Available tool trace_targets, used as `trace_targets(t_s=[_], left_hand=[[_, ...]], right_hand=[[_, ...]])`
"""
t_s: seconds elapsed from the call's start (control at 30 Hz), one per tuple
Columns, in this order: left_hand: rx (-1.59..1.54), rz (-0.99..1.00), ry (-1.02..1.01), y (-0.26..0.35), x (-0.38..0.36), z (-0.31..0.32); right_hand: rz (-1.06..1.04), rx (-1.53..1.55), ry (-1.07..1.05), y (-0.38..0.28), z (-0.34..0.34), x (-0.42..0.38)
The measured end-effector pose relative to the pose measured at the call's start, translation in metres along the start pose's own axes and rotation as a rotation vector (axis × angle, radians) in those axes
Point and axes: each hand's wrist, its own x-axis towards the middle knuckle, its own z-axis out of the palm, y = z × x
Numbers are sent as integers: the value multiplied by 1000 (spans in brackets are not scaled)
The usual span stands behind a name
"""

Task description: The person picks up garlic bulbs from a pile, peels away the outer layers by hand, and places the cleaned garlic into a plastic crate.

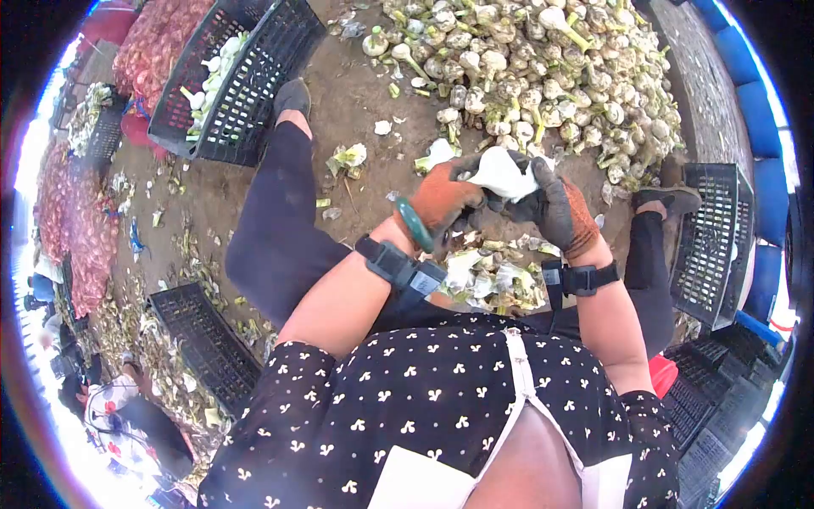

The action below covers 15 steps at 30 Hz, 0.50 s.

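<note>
A white, clean-skinned garlic bulb (504, 175) is held up between my two gloved hands, over the ground between my legs. My left hand (443, 202), in an orange and dark glove, is closed on the bulb's left side. From the right, my right hand (561, 210) grips it with the fingers curled around; some fingertips are hidden. Below the hands lies a heap of loose garlic skins (496, 280). Just beyond them is a large pile of unpeeled, soil-marked garlic bulbs (543, 76).
At the upper left, a black crate (233, 127) holds white garlic. Another black crate (708, 237) stands by my right foot, and one (208, 343) lies to the left. Red mesh sacks (161, 47) line the left side. Another person (140, 420) is at lower left.
</note>
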Motion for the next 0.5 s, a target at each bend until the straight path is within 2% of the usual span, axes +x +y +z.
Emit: trace_targets(t_s=[0.03,0.07,0.1,0.13,0.17,0.2,0.23,0.27,0.3,0.33,0.37,0.4,0.43,0.47,0.5], left_hand=[[1,6,-2,0,-1,-1],[-99,-53,-28,0,-3,-3],[-195,-114,-56,1,-5,-5],[-328,-158,-22,10,-15,-1],[-319,-157,-26,12,-17,-3],[-421,-80,-81,15,-18,-6],[-522,-1,-137,18,-16,-6],[352,266,94,12,-14,-7],[440,350,104,9,-14,-10],[523,444,95,8,-10,-18],[1155,777,-6,-20,6,-55],[589,499,217,-40,16,-43],[16,118,208,-12,17,-13],[252,164,144,-5,22,-1],[567,-43,105,14,17,20]], right_hand=[[55,-67,-14,-3,-4,0],[34,-324,-8,-4,-6,2],[-28,-289,43,11,-9,10],[-2,-237,151,24,-20,18],[24,-184,257,28,-27,23],[13,-181,261,29,-32,25],[68,-633,180,27,-34,27],[133,-1083,96,17,-28,23],[62,-1117,-12,4,-22,11],[-64,-1130,-239,-20,-17,6],[163,-1174,-264,-31,-16,4],[156,-1095,-152,-9,-29,11],[-29,-857,-102,-2,-37,9],[-197,-618,-21,28,-44,18],[-240,-218,-118,15,-33,14]])
